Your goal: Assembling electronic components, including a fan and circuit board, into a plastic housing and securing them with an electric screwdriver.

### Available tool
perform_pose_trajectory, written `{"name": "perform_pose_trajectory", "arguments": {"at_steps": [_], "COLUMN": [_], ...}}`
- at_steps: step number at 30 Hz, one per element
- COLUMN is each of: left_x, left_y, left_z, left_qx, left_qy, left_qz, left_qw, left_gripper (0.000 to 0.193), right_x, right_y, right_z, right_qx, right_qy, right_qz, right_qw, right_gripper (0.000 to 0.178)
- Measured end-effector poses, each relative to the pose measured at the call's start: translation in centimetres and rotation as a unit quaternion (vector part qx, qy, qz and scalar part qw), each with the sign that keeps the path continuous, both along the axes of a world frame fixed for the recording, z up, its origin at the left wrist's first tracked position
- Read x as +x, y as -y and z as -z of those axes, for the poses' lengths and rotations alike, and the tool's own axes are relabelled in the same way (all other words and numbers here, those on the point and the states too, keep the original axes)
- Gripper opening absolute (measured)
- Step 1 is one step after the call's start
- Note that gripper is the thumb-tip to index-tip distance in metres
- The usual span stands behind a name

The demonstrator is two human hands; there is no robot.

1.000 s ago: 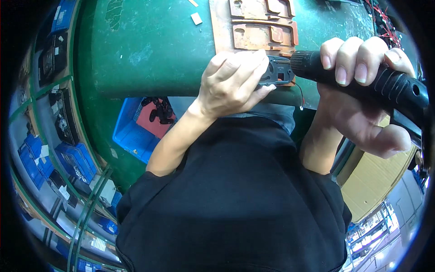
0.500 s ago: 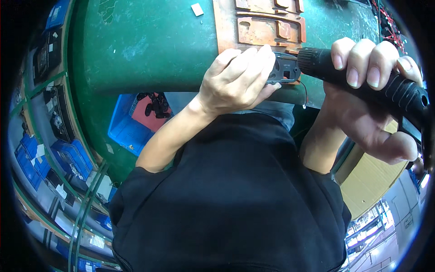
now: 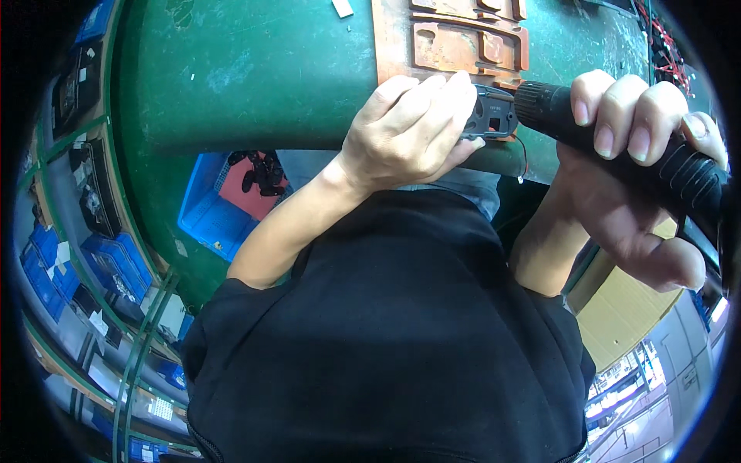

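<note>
My left hand (image 3: 413,135) is closed over a dark plastic housing (image 3: 494,114) with round and square openings, covering its left part. A thin wire with a light-coloured end (image 3: 526,158) hangs from the housing's right end. In my right hand (image 3: 633,154) lies a black electric screwdriver (image 3: 546,106), my fingers wrapped round its body. Its ribbed nose points left, and the thin bit reaches over the housing. Whether the tip sits in a screw is hidden by my left fingers.
An orange-brown fixture board (image 3: 451,50) with shaped recesses lies on the green table (image 3: 270,85), just beyond the housing. Below the table edge at left, a blue bin (image 3: 202,202) holds several black parts. Shelves with blue bins stand far left; a cardboard box (image 3: 629,312) is at right.
The whole view has shifted a little. Both hands keep almost the same place relative to each other, with the screwdriver still at the housing.
</note>
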State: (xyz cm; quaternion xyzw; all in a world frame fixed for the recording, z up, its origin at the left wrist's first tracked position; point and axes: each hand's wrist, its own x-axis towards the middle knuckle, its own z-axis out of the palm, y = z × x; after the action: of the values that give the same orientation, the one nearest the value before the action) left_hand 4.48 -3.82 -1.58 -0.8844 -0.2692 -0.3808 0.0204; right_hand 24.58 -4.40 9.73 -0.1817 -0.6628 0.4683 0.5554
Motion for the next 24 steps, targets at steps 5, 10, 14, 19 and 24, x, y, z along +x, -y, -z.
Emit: {"name": "perform_pose_trajectory", "arguments": {"at_steps": [5,10,14,19,24], "left_x": [0.0,-0.3,-0.1,-0.1,0.0], "left_y": [0.3,0.4,0.2,0.0,-0.2], "left_z": [0.0,0.3,0.2,0.1,-0.3], "left_qx": [-0.005,-0.022,-0.016,-0.016,-0.019], "left_qy": [0.008,0.025,0.044,0.049,0.045], "left_qz": [-0.002,0.011,0.023,0.028,0.042], "left_qw": [1.0,0.999,0.999,0.998,0.998], "left_gripper": [0.037,0.033,0.031,0.031,0.03], "right_x": [-0.4,-0.8,-0.9,-0.4,-0.6], "right_y": [0.0,-0.1,-0.3,-1.2,-0.5], "right_z": [-0.1,-0.1,-0.4,-0.6,0.4], "right_qx": [0.001,0.001,0.002,0.033,0.021], "right_qy": [0.006,0.012,0.02,0.075,0.049], "right_qz": [0.005,0.008,0.011,-0.035,0.03], "right_qw": [1.0,1.0,1.0,0.996,0.998], "right_gripper": [0.089,0.088,0.087,0.082,0.079]}}
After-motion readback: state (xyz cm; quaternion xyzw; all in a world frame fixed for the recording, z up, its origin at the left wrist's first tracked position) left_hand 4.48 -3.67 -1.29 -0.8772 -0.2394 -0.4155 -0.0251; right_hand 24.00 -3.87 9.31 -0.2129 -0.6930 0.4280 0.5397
